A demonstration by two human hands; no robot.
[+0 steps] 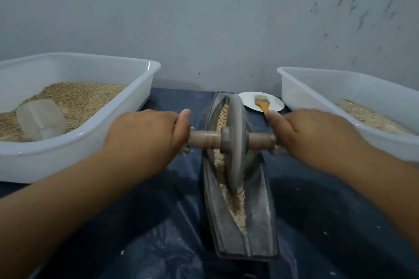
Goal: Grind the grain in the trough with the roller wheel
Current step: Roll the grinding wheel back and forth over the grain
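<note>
A long grey metal trough (260, 217) lies lengthwise in front of me on a dark blue sheet. Grain (235, 206) fills its groove, whole at the far end and crushed near me. The grey roller wheel (237, 142) stands upright in the groove at about mid-length. A wooden axle (205, 139) runs through its hub. My left hand (149, 133) grips the left end of the axle. My right hand (310, 136) grips the right end. Bits of grain stick to both hands.
A white tub (127, 120) of whole grain with a clear plastic scoop (42, 122) stands on the left. On the right is a white tub (301, 93) with ground grain. A white plate (248, 99) holding an orange-handled brush (261, 103) lies behind the trough by the wall.
</note>
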